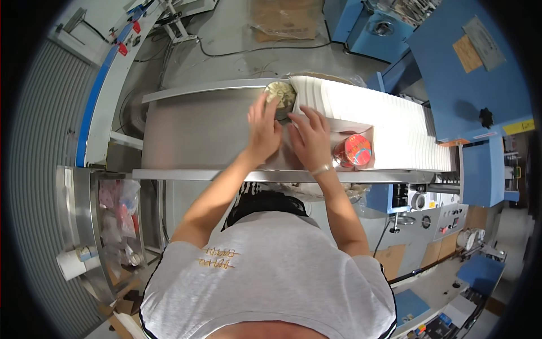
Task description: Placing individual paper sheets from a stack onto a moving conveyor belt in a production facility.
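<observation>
A round container or stack with a mottled gold-green top stands at the far edge of the metal worktable. My left hand reaches to its near left side, fingers stretched out and fingertips over its edge; whether they press on it I cannot tell. Just right of that, my right hand hovers over the table with fingers apart and nothing in them. Beside its wrist is a round, red-topped container with clear-looking sides. It sits in a pale open tray or box, partly hidden by my right hand.
Layered white sheets or sleeves cover the right end of the metal worktable. Raised metal rails run along its long edges. Blue machines stand to the right. At the left is a metal rack with plastic bags.
</observation>
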